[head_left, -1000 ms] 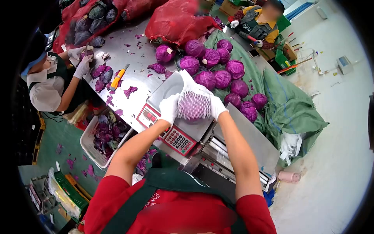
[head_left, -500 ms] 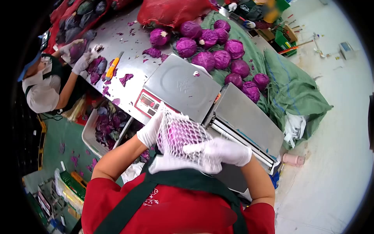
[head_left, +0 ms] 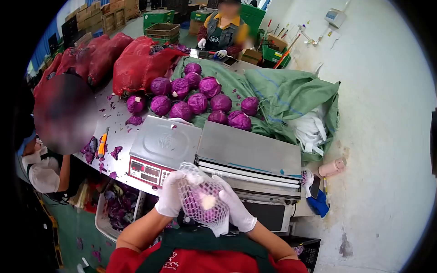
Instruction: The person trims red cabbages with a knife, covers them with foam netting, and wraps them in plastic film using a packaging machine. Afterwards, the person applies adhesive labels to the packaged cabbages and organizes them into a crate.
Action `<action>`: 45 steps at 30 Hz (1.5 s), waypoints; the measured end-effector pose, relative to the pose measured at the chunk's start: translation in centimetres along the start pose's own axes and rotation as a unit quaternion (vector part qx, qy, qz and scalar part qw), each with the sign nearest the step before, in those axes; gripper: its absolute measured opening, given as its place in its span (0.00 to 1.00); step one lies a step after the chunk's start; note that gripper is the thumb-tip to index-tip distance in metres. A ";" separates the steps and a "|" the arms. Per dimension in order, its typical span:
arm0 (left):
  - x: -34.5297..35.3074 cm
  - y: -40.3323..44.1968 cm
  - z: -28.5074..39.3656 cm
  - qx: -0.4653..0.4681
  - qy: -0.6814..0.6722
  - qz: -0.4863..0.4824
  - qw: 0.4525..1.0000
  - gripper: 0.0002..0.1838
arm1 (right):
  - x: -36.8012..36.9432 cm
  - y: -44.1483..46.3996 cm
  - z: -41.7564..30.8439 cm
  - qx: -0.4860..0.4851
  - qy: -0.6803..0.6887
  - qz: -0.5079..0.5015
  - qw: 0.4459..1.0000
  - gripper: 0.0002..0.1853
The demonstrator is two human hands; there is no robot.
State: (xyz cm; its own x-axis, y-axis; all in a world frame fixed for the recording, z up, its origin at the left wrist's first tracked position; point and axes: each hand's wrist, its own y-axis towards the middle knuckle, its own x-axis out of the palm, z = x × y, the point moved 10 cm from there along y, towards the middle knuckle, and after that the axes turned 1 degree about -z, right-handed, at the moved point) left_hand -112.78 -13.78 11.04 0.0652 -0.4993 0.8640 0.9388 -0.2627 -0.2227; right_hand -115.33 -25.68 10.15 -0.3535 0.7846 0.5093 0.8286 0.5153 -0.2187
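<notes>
A red cabbage (head_left: pixel 195 196) in a white foam net sleeve (head_left: pixel 189 173) is in front of my chest, its pale cut stem facing up. My left hand (head_left: pixel 170 195), in a white glove, grips its left side near the top of the net. On the right side, my gloved right hand (head_left: pixel 236 208) presses against the netted cabbage with the thumb over the mesh. The net's loose end hangs below the cabbage. Just beyond my hands are a weighing scale (head_left: pixel 166 141) with a red-framed display and a flat metal wrapping machine (head_left: pixel 250 148).
Several bare red cabbages (head_left: pixel 197 103) lie on green sacking (head_left: pixel 277 91) behind the machines. Red mesh sacks (head_left: pixel 141 66) stand at the back left. A yellow utility knife (head_left: pixel 103 143) lies near trimmed leaves. One co-worker (head_left: pixel 45 175) is at left, another (head_left: pixel 221 34) at the far end.
My view has tilted up and turned. The right hand has gone from across the net's front to its right side, and the cabbage's cut stem now shows.
</notes>
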 end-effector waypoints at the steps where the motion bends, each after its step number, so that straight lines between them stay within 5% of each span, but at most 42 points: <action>1: 0.6 0.9 -1.1 0.009 0.069 -0.004 0.998 0.17 | -1.6 -0.6 0.5 -0.007 0.069 -0.028 0.997 0.37; 4: 6.9 2.1 -4.9 0.005 0.191 -0.126 0.974 0.14 | -3.1 -4.8 -2.2 0.086 0.160 -0.005 0.983 0.31; 6: 7.5 3.3 -6.6 0.068 0.185 -0.073 0.978 0.15 | -6.5 -5.7 -2.9 0.039 0.245 0.012 0.969 0.27; 7: 8.7 2.5 -5.2 0.166 0.336 0.003 0.927 0.16 | -6.6 -6.2 -5.3 0.005 0.182 0.019 0.983 0.27; 9: 9.1 1.7 -4.7 0.254 0.296 0.061 0.919 0.17 | -8.8 -6.9 -6.9 -0.017 0.235 0.037 0.971 0.26; 12: 14.5 0.6 -6.0 0.321 0.401 -0.082 0.854 0.19 | -10.6 -7.8 -10.7 -0.117 0.229 0.000 0.966 0.31; 13: 17.2 -0.2 -6.5 0.383 0.482 -0.148 0.774 0.19 | -12.2 -7.7 -10.8 -0.129 0.176 0.006 0.976 0.31; 17: 20.3 3.8 -10.4 0.372 0.584 -0.213 0.689 0.19 | -14.4 -4.9 -12.0 -0.111 0.190 -0.031 0.975 0.29; 19: 19.1 7.1 -9.7 0.378 0.625 -0.126 0.672 0.20 | -15.7 -2.9 -11.8 -0.102 0.165 -0.013 0.981 0.28; 22: 14.8 13.6 -8.9 0.278 0.548 -0.066 0.786 0.18 | -18.4 1.0 -11.3 -0.099 0.106 0.033 0.989 0.27; 30: 7.3 20.9 -7.9 0.302 0.483 0.046 0.820 0.16 | -26.9 11.1 -9.9 -0.095 -0.043 0.094 0.990 0.19; 32: 6.7 22.3 -8.5 0.264 0.418 0.002 0.869 0.19 | -26.3 10.6 -9.6 -0.072 0.036 0.112 0.990 0.20; 33: 6.2 22.9 -8.9 0.215 0.380 -0.011 0.900 0.19 | -27.6 9.2 -12.1 -0.184 -0.168 0.218 0.944 0.21; 34: 6.4 23.1 -8.4 0.165 0.341 -0.021 0.925 0.19 | -27.3 7.4 -14.4 -0.268 -0.370 0.307 0.835 0.22; 36: 5.5 24.3 -8.4 0.134 0.436 -0.031 0.889 0.20 | -26.6 6.4 -15.3 -0.211 -0.328 0.266 0.882 0.22; 40: 5.2 24.6 -11.7 0.052 0.428 -0.021 0.902 0.21 | -28.0 6.8 -10.8 -0.114 -0.099 0.197 0.969 0.20; 45: 4.5 22.9 -12.0 0.093 0.369 -0.016 0.925 0.23 | -26.0 6.4 -12.6 -0.117 -0.182 0.162 0.963 0.22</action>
State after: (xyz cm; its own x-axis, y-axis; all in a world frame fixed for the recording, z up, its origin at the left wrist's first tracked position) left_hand -95.02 -31.93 4.37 -0.1471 -0.9391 0.3106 0.9826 -0.1747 -0.0628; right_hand -95.41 -47.10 6.01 -0.1535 0.9820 0.1103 0.9811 0.1647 -0.1016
